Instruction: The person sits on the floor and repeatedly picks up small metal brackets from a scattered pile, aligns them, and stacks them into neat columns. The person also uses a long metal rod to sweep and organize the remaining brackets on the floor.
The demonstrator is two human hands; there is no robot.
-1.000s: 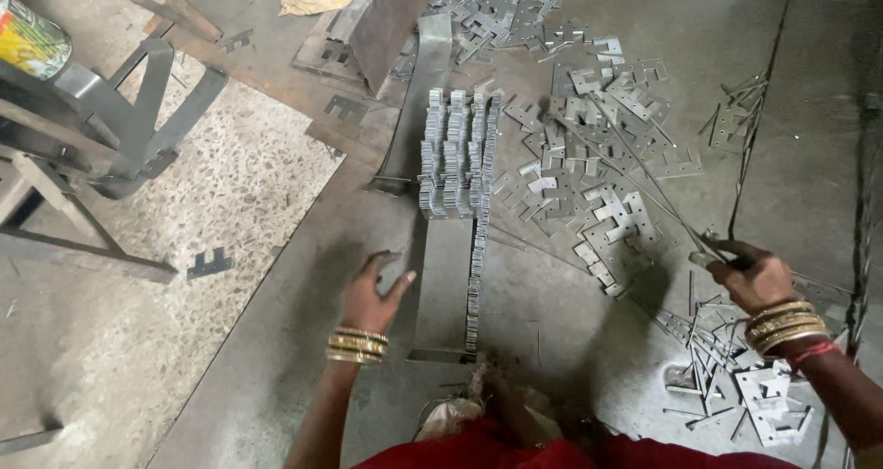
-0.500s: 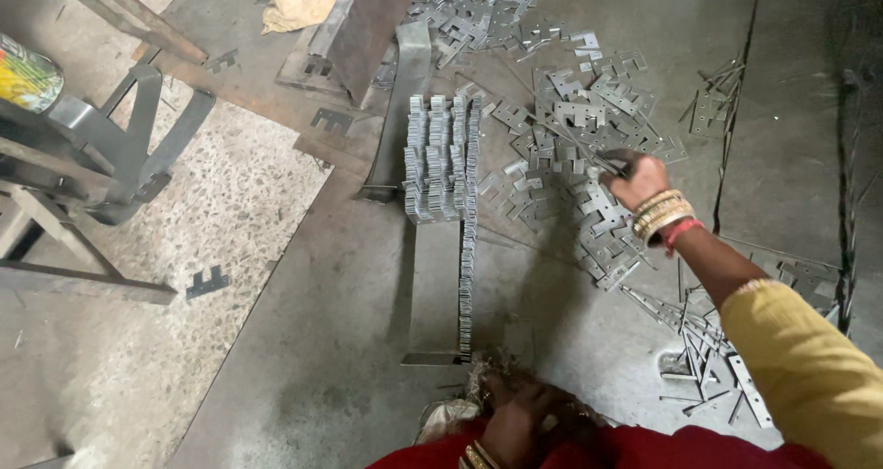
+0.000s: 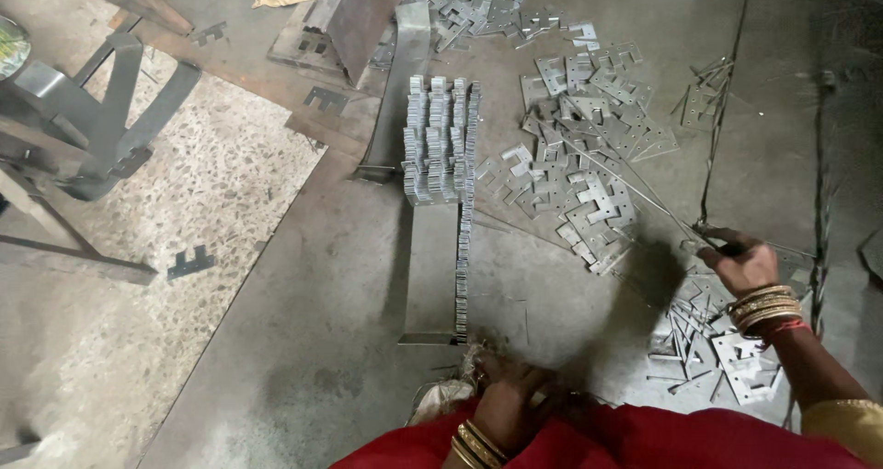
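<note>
Pinched in your right hand (image 3: 747, 265), a thin metal rod (image 3: 635, 186) slants over the loose plates (image 3: 589, 170) on the floor, your left hand (image 3: 504, 403) fisted near your lap, with only part stacked in rows (image 3: 441, 138).

Metal workshop: stamped plates (image 3: 589, 170) on floor

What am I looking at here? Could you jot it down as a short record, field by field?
Place: workshop floor, seen from above
Right hand: pinches a thin metal rod that slants across the loose plates
Left hand: low by the red cloth, at a pale rag; grip unclear
Middle: stamped plates stacked on edge in rows on a long metal channel
Right of that: loose flat plates
Left: dark metal frame
</note>
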